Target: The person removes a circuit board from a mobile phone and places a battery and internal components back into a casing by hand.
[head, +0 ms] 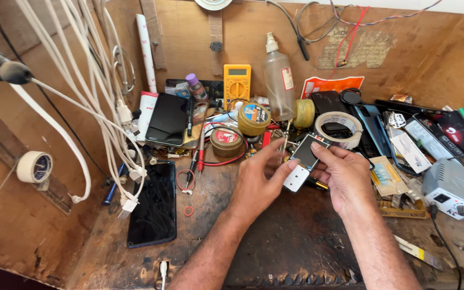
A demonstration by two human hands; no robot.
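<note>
Both my hands hold a small keypad phone [303,164] above the middle of a worn wooden workbench [275,241]. The phone has a dark screen at its upper end and a white lower part. My left hand [259,180] grips its left side with thumb and fingers. My right hand [342,174] clasps its right side, thumb on the screen edge. A roll of clear tape [339,130] lies just behind the phone.
A black smartphone [154,207] lies flat at the left; another dark phone [167,119] leans at the back. White cables [100,107] hang at the left. A yellow multimeter [237,83], a spray bottle [278,80], round tins, probes, and a grey power unit [452,188] crowd the bench.
</note>
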